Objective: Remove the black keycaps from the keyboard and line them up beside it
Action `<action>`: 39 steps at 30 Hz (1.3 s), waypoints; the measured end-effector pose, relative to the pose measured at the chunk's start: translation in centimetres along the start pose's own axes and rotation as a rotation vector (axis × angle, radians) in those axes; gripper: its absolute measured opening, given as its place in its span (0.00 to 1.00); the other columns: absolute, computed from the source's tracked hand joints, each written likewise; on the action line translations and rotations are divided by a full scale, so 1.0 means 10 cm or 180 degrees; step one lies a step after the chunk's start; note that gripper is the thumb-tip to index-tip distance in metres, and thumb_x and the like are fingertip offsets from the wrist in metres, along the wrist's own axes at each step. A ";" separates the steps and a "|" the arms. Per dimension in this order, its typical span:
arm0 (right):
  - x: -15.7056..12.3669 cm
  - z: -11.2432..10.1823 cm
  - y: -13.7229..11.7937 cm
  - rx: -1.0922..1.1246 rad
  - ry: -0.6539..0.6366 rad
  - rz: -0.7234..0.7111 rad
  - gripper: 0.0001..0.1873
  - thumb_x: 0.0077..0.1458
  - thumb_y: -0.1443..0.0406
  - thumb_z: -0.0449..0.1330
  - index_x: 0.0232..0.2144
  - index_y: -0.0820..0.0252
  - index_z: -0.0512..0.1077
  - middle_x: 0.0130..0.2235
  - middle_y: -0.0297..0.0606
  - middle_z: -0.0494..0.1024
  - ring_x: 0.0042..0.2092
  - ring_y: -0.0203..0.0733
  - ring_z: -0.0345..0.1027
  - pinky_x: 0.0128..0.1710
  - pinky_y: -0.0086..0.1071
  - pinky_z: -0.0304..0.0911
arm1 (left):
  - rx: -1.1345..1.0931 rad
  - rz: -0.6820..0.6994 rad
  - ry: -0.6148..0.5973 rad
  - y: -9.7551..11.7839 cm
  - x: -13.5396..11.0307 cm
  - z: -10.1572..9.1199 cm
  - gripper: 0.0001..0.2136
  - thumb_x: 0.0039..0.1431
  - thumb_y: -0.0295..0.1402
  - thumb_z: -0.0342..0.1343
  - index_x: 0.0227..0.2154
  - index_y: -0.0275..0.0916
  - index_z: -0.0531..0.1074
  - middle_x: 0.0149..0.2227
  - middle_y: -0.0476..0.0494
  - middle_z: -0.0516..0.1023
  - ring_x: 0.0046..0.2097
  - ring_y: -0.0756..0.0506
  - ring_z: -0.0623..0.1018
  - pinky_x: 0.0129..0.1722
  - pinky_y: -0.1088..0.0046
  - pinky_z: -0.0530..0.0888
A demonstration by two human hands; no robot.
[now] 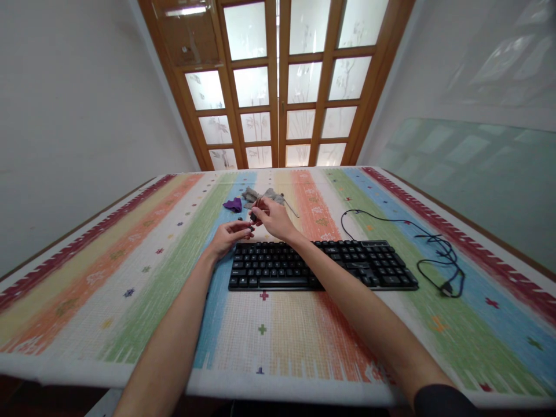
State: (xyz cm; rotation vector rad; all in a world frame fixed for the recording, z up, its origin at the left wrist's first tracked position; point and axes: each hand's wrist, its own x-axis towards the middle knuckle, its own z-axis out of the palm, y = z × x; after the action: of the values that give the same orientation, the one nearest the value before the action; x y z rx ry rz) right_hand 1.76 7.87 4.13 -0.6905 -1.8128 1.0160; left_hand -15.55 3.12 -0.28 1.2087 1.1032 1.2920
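Observation:
Just beyond the left end of a black keyboard, my two hands are close together. My left hand is closed, with a small black piece like a keycap at its fingertips. Above it, my right hand pinches a small dark object whose kind is too small to tell. My right forearm passes over the middle of the keyboard and hides some keys. Another small black piece lies on the cloth beside the fingers.
Behind my hands lie a crumpled grey cloth and a purple cloth. The keyboard's black cable loops over the right side, ending in a plug. A striped tablecloth covers the table. Wooden glazed doors stand behind.

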 end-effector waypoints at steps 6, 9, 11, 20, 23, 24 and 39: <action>0.00 -0.01 -0.03 0.0285 -0.0114 -0.0130 0.08 0.59 0.60 0.57 0.33 0.59 0.65 0.34 0.37 0.78 0.30 0.36 0.75 0.27 0.29 0.72 | -0.0379 0.0028 0.0059 0.00 0.00 -0.01 0.21 0.36 0.39 0.74 0.35 0.37 0.79 0.35 0.44 0.81 0.33 0.49 0.78 0.37 0.71 0.74; 0.00 -0.02 -0.02 0.0467 -0.0198 -0.0129 0.10 0.59 0.58 0.58 0.34 0.59 0.65 0.34 0.36 0.78 0.30 0.35 0.75 0.27 0.28 0.72 | -0.0472 0.0056 -0.0006 0.02 0.00 -0.01 0.20 0.37 0.39 0.74 0.35 0.37 0.78 0.34 0.46 0.79 0.30 0.53 0.74 0.31 0.76 0.71; 0.01 -0.02 -0.01 0.0542 -0.0213 -0.0150 0.12 0.59 0.56 0.58 0.34 0.59 0.64 0.34 0.36 0.78 0.30 0.35 0.75 0.27 0.28 0.73 | -0.0514 0.0063 -0.0061 0.03 -0.01 -0.02 0.20 0.38 0.38 0.73 0.35 0.38 0.78 0.33 0.47 0.78 0.26 0.55 0.70 0.27 0.78 0.68; 0.00 -0.04 -0.05 0.0551 -0.0072 -0.0226 0.16 0.59 0.52 0.58 0.34 0.58 0.64 0.34 0.36 0.77 0.31 0.36 0.76 0.29 0.28 0.74 | -0.0789 0.0155 -0.0186 0.07 -0.02 -0.03 0.16 0.42 0.36 0.71 0.35 0.38 0.75 0.35 0.45 0.78 0.25 0.56 0.67 0.27 0.76 0.67; 0.01 -0.04 -0.04 0.0474 0.0012 -0.0257 0.15 0.59 0.53 0.58 0.33 0.58 0.63 0.33 0.36 0.77 0.30 0.36 0.76 0.28 0.28 0.73 | -0.0759 0.0101 -0.0128 0.08 -0.03 -0.02 0.17 0.40 0.35 0.72 0.35 0.38 0.75 0.37 0.45 0.79 0.28 0.54 0.71 0.31 0.75 0.71; 0.01 -0.04 -0.04 0.0469 0.0028 -0.0273 0.14 0.59 0.53 0.58 0.33 0.58 0.64 0.32 0.36 0.76 0.30 0.36 0.76 0.28 0.28 0.73 | -0.0744 0.0089 -0.0105 0.09 -0.03 -0.02 0.18 0.39 0.35 0.72 0.34 0.38 0.75 0.37 0.45 0.79 0.29 0.53 0.72 0.32 0.75 0.71; 0.00 -0.06 -0.03 0.0267 0.0117 -0.0234 0.13 0.58 0.56 0.60 0.30 0.58 0.63 0.29 0.34 0.75 0.28 0.37 0.75 0.25 0.28 0.72 | -0.0226 0.0266 0.0080 0.07 -0.01 -0.03 0.19 0.39 0.37 0.73 0.36 0.37 0.77 0.37 0.46 0.78 0.33 0.52 0.73 0.37 0.74 0.70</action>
State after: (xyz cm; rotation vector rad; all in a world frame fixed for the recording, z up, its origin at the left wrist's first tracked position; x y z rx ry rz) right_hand 2.28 7.90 4.56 -0.5836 -1.7411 1.0181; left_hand -15.93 2.96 0.35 1.1992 1.0255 1.4019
